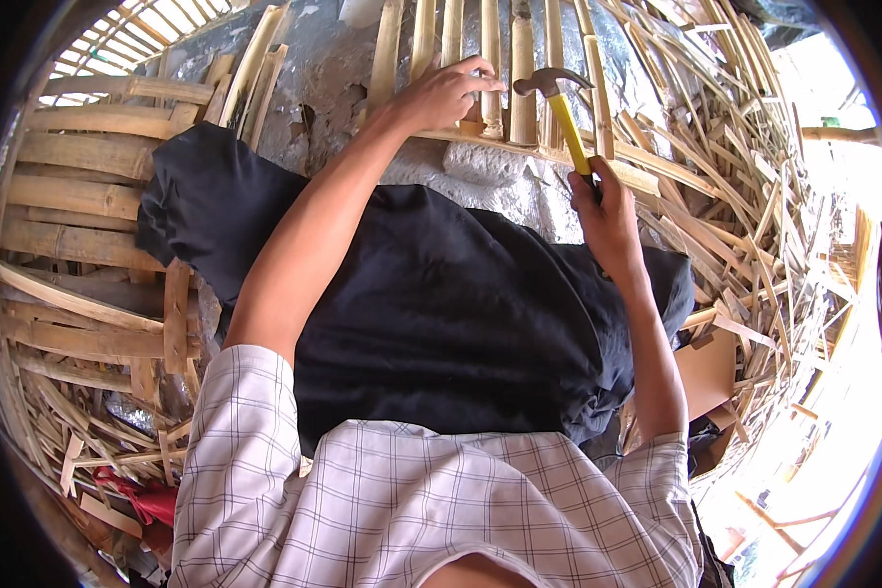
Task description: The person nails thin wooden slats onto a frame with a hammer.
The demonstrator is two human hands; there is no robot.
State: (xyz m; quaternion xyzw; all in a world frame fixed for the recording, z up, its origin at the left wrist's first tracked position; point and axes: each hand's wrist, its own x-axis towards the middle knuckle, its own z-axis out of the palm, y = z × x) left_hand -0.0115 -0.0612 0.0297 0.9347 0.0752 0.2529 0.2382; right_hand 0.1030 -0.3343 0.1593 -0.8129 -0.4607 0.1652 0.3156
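Note:
My right hand (610, 211) is wrapped around the dark grip of a claw hammer (568, 127) with a yellow shaft. The hammer's steel head is raised over the bamboo slats, its striking face toward my left hand. My left hand (446, 95) reaches over the same slats with its fingertips drawn together in a pinch. Whatever is between those fingertips is too small to make out. Beneath both hands, several bamboo slats (522, 93) run side by side away from me, their near ends on a bamboo crosspiece (549, 152).
Dark cloth (441, 314) covers my lap and legs. A pale, rough block (485, 165) lies just under the crosspiece. Split bamboo strips (730, 186) are heaped on the right. Wide bamboo slats (78, 196) form a frame on the left, with red cloth (147, 498) below it.

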